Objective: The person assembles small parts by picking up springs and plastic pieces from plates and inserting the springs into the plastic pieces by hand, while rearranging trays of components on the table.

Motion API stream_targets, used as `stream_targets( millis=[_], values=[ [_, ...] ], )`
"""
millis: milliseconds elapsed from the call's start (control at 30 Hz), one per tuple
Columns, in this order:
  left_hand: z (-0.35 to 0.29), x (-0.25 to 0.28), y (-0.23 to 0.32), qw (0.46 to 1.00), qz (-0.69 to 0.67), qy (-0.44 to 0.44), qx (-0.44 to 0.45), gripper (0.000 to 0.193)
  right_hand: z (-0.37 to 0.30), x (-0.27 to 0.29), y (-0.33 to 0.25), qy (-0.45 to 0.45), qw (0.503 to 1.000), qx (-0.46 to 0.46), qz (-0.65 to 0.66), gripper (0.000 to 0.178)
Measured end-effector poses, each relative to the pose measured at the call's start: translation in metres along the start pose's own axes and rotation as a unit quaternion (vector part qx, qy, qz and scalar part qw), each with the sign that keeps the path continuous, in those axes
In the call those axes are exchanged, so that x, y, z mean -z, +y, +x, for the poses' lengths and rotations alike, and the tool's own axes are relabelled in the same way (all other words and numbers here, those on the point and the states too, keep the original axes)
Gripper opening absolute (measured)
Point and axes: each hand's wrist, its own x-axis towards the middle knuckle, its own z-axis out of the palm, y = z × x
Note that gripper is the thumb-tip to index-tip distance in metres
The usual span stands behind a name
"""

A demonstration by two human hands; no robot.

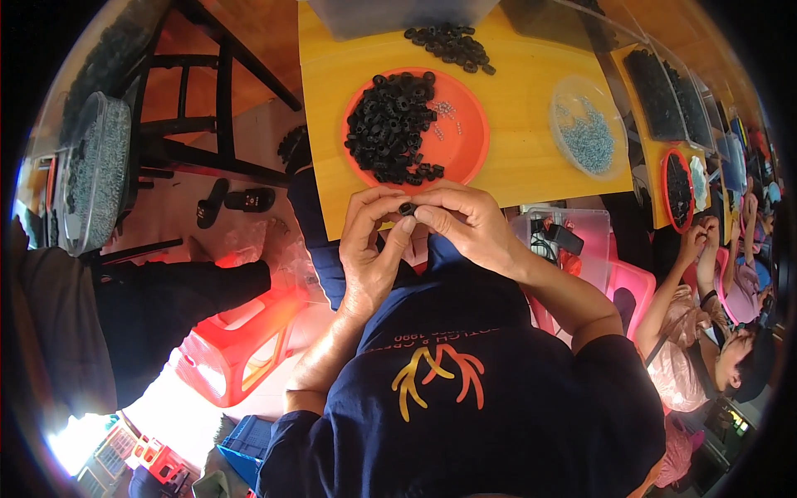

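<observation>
Just off the near edge of the yellow table, my left hand [371,241] and my right hand [471,222] meet with their fingers closed. Between the fingertips of both sits a small black ring-shaped part [408,209], its opening facing up. Whether a smaller piece is in it I cannot make out. Right beyond my hands lies a round orange-red tray [461,153]. Its left side is heaped with black ring-shaped parts [390,124], and several tiny silvery pieces [446,112] are scattered beside the heap.
On the yellow table [519,124] stand a clear round tub of small silvery pieces [587,133] and a loose pile of black parts [452,46]. A clear bin [398,12] is at the back. Red stool [241,340] and black metal frame [220,100] lie left. Another person [689,332] works at right.
</observation>
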Motion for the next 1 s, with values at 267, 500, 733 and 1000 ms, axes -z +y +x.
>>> stream_targets(
  millis=[267,500,733,1000],
  values=[
    [-0.002,0.004,-0.014,0.998,-0.035,0.007,0.059,0.020,0.049,0.063,0.006,0.060,0.825,0.231,-0.513,0.019],
    [-0.009,0.006,-0.020,0.997,-0.026,0.017,0.072,0.020,0.061,0.074,0.013,0.002,0.779,0.199,-0.594,0.023],
    [-0.005,-0.001,-0.017,0.997,-0.037,0.008,0.069,0.020,0.077,0.084,0.013,-0.068,0.772,0.254,-0.579,0.013],
    [0.000,-0.004,-0.011,0.997,-0.039,0.001,0.068,0.019,0.074,0.094,0.005,-0.138,0.761,0.256,-0.580,0.015]
  ],
)
